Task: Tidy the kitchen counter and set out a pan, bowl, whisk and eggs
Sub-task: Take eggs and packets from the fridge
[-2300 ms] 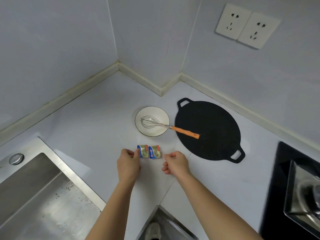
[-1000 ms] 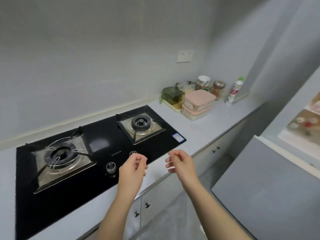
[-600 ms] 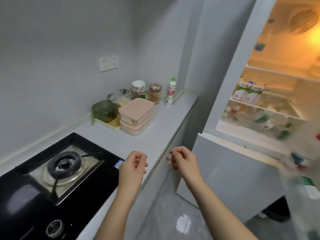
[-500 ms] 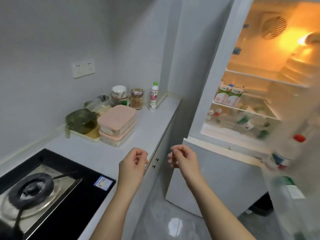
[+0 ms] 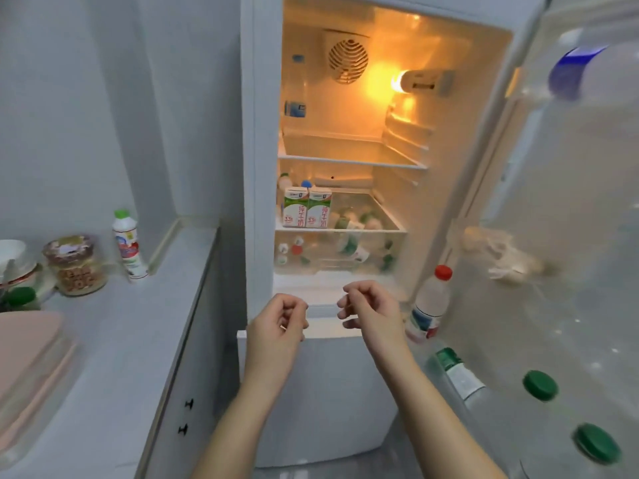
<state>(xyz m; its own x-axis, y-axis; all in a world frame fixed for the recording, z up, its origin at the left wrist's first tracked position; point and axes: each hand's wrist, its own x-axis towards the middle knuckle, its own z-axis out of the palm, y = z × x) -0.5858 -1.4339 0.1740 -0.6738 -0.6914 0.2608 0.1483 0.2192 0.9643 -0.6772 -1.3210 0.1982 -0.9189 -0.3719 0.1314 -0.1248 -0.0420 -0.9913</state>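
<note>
- Left of the fridge [image 5: 262, 133]: the counter [image 5: 138, 340] carries pink lidded containers [image 5: 31, 357], a jar [image 5: 76, 266] and an upright white bottle [image 5: 127, 245], which stands nearest the fridge. Hazard: an arm swinging back toward the counter with a load may topple this tall, narrow bottle.
- Inside the fridge, middle shelf: two milk cartons [image 5: 307, 207] stand at the front left. The pale rounded items to their right are blurred, so I cannot tell whether they are the eggs. Hazard: a reach past the cartons may tip them off the shelf.
- In front of the fridge, at the lower edge of its open compartment: the left hand [image 5: 276, 326] has loosely curled fingers and holds nothing.
- Just right of it, at the same height: the right hand [image 5: 371, 314] is likewise loosely curled and empty. Hazard: eggs crack under a tight pinch and roll from a slack one, and a drop here lands on hard floor.
- Right of the fridge: the open door [image 5: 570, 202] racks a red-capped bottle [image 5: 430, 305] and green-capped bottles [image 5: 539, 385] near the right forearm. Hazard: a wide elbow may dislodge them.
</note>
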